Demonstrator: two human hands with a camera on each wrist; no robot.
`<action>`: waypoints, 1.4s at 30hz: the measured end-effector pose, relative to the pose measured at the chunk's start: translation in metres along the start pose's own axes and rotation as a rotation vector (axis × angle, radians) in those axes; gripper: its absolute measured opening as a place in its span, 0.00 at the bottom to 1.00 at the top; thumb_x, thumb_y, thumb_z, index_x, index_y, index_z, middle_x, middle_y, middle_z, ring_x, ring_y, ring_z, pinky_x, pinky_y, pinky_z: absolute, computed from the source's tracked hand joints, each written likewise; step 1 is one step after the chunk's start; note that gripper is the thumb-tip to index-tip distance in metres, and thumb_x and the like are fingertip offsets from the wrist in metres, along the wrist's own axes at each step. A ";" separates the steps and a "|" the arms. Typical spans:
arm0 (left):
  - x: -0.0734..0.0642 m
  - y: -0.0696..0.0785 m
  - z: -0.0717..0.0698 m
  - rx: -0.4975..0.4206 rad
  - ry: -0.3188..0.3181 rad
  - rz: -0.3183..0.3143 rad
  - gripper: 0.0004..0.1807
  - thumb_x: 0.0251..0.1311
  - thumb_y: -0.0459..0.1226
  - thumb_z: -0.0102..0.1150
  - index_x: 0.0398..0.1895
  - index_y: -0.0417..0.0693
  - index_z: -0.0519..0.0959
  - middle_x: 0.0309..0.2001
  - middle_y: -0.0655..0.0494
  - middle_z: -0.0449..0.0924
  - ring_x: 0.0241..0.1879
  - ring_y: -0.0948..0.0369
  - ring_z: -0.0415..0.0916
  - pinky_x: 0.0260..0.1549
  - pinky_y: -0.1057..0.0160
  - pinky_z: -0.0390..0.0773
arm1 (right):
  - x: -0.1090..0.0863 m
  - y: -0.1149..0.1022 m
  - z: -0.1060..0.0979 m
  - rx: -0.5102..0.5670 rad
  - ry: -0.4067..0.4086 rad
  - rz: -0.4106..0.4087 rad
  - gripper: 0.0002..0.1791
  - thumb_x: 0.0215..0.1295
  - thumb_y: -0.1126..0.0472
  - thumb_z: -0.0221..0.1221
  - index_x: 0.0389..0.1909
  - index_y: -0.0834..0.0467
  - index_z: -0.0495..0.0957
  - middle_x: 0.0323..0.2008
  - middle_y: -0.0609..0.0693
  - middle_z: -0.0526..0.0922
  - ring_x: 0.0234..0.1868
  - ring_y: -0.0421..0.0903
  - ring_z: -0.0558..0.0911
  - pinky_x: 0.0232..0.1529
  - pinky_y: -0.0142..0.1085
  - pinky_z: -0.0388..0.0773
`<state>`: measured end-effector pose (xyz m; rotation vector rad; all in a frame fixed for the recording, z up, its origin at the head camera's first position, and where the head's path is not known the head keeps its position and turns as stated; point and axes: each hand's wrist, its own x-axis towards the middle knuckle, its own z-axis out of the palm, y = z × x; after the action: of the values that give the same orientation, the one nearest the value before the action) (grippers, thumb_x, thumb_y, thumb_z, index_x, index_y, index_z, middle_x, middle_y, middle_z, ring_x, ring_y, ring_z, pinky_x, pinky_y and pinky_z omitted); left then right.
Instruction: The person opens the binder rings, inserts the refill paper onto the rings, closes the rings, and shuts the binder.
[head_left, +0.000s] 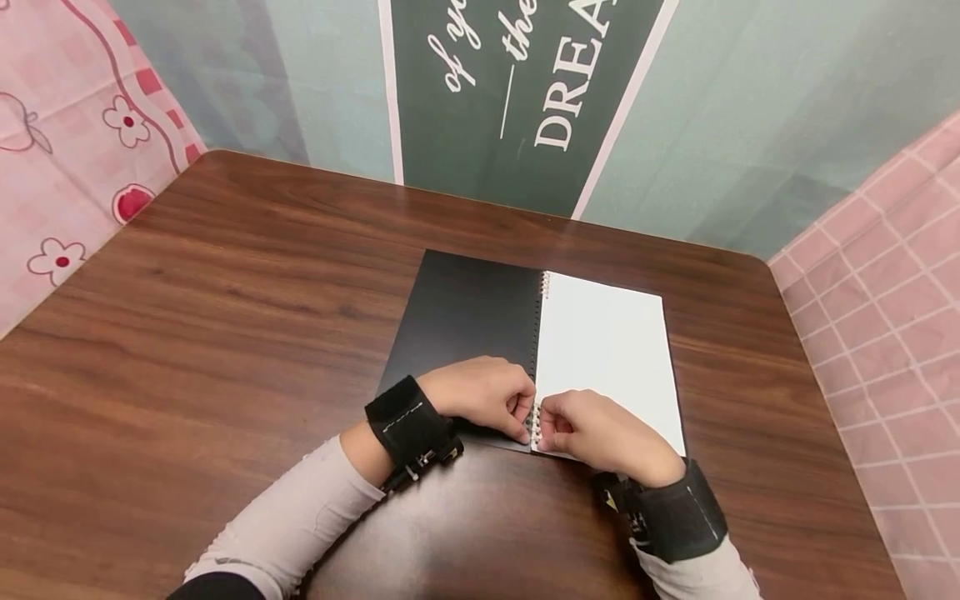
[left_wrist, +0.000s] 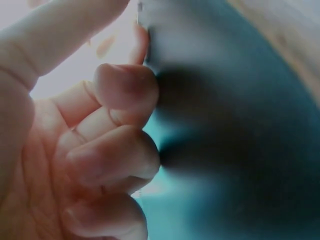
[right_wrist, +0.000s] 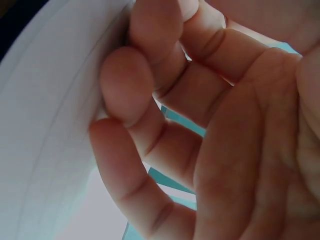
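A loose-leaf notebook lies open on the table, its black cover (head_left: 472, 312) to the left and white pages (head_left: 603, 333) to the right. Small rings (head_left: 546, 284) show at the top of the spine; another set, the lower rings (head_left: 536, 425), sits near the bottom. My left hand (head_left: 483, 392) pinches the lower rings from the cover side, fingers curled. From the page side my right hand (head_left: 603, 429) pinches the same rings, close beside the left. In the left wrist view, curled fingers (left_wrist: 112, 155) touch the dark cover. Fingertips (right_wrist: 125, 85) meet the white pages in the right wrist view.
The brown wooden table (head_left: 225, 333) extends around the notebook. A green cloth with white lettering (head_left: 570, 92) hangs behind it. Pink patterned cloth (head_left: 82, 150) borders the left side, and pink checked cloth (head_left: 892, 333) the right.
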<state>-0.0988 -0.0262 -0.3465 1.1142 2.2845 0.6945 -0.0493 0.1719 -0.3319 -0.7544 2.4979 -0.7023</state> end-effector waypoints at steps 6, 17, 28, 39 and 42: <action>-0.002 0.000 0.001 -0.012 -0.018 0.010 0.14 0.56 0.42 0.75 0.20 0.55 0.77 0.16 0.67 0.71 0.20 0.69 0.68 0.24 0.69 0.67 | -0.003 0.000 -0.001 0.063 -0.010 -0.013 0.11 0.60 0.70 0.63 0.26 0.50 0.78 0.18 0.36 0.72 0.21 0.33 0.68 0.25 0.30 0.67; -0.010 -0.001 -0.008 0.028 0.000 0.055 0.13 0.60 0.41 0.71 0.22 0.56 0.76 0.17 0.67 0.71 0.20 0.70 0.68 0.24 0.70 0.66 | -0.007 -0.003 -0.008 0.056 0.001 -0.019 0.06 0.68 0.65 0.62 0.31 0.52 0.80 0.23 0.37 0.77 0.25 0.32 0.71 0.29 0.31 0.71; -0.051 -0.027 -0.026 0.210 0.165 0.051 0.09 0.61 0.41 0.63 0.43 0.55 0.79 0.24 0.68 0.73 0.27 0.69 0.71 0.29 0.66 0.72 | -0.004 -0.003 -0.013 -0.019 0.089 0.028 0.03 0.70 0.60 0.62 0.36 0.54 0.81 0.24 0.41 0.77 0.25 0.37 0.73 0.28 0.33 0.72; -0.104 -0.044 -0.041 0.364 0.238 -0.003 0.12 0.56 0.36 0.61 0.44 0.51 0.81 0.37 0.62 0.79 0.37 0.63 0.73 0.35 0.62 0.76 | 0.000 -0.001 -0.035 -0.082 0.145 0.060 0.03 0.70 0.60 0.61 0.40 0.55 0.81 0.28 0.44 0.79 0.27 0.40 0.75 0.30 0.37 0.73; -0.116 -0.043 -0.043 0.359 0.245 -0.025 0.11 0.55 0.34 0.60 0.42 0.51 0.80 0.39 0.62 0.80 0.36 0.64 0.75 0.35 0.62 0.76 | -0.002 0.001 -0.042 -0.093 0.169 0.069 0.04 0.70 0.60 0.61 0.41 0.56 0.81 0.29 0.45 0.79 0.27 0.40 0.75 0.31 0.38 0.73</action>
<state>-0.0871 -0.1531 -0.3170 1.2099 2.7046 0.4394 -0.0708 0.1879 -0.3000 -0.6615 2.7122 -0.6538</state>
